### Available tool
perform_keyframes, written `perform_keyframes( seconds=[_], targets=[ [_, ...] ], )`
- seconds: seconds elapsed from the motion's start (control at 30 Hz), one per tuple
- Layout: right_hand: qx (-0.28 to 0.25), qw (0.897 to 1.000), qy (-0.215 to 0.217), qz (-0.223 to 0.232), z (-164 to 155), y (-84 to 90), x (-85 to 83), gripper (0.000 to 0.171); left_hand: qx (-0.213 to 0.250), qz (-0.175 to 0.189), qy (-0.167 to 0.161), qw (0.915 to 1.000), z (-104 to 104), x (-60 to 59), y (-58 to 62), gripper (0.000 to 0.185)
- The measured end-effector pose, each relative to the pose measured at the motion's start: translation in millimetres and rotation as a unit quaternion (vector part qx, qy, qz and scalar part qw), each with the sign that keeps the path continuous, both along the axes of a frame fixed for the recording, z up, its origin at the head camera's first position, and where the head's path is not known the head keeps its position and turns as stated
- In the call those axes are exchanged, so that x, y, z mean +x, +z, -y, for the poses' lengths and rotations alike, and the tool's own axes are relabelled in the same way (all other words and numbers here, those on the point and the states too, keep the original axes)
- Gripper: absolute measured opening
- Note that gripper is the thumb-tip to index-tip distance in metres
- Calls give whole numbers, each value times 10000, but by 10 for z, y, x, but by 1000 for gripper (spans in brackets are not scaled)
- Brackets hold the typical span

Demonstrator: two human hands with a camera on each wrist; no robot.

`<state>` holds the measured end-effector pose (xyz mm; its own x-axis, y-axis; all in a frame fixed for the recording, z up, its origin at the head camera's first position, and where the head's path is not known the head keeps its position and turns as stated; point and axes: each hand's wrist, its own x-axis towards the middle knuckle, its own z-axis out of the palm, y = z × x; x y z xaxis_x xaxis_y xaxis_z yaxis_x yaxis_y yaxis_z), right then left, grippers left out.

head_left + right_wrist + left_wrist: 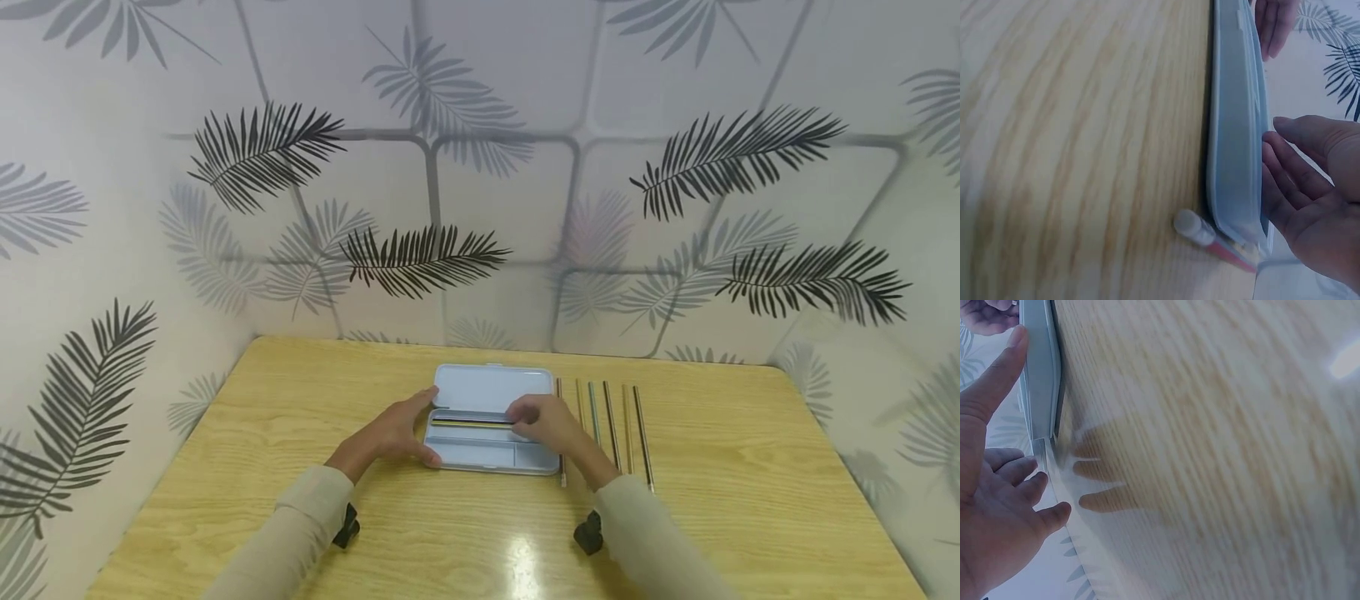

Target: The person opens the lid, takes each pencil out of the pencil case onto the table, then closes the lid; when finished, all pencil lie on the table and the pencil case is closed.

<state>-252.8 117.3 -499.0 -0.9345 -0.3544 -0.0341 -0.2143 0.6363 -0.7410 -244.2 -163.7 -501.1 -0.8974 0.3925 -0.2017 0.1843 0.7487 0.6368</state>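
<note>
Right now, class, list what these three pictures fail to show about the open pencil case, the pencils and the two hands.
- Head view: the right hand covers one end of the pencil in the case.
- Head view: the pencils on the table are too small to tell their colours or tips.
- Left wrist view: only the pencil case edge shows; the table is blurred.
- Right wrist view: the case hides most of the left hand.

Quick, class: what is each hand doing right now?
Left hand: open, steadying the pencil case.
Right hand: over the case by a pencil; grip unclear.

Bright, tabletop glare, blurred wrist views
</note>
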Motion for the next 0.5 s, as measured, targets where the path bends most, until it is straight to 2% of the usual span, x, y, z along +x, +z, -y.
perform_keyframes(
  seconds=[0.17,0.5],
  targets=[
    [154,9998,-65,-107,118,2,19,13,-41,-4,11,10000,-13,-7,-2,121],
    [578,9962,5,-656,254,-74,50,14,-32,4,41,10000,-19,0,6,121]
  ],
)
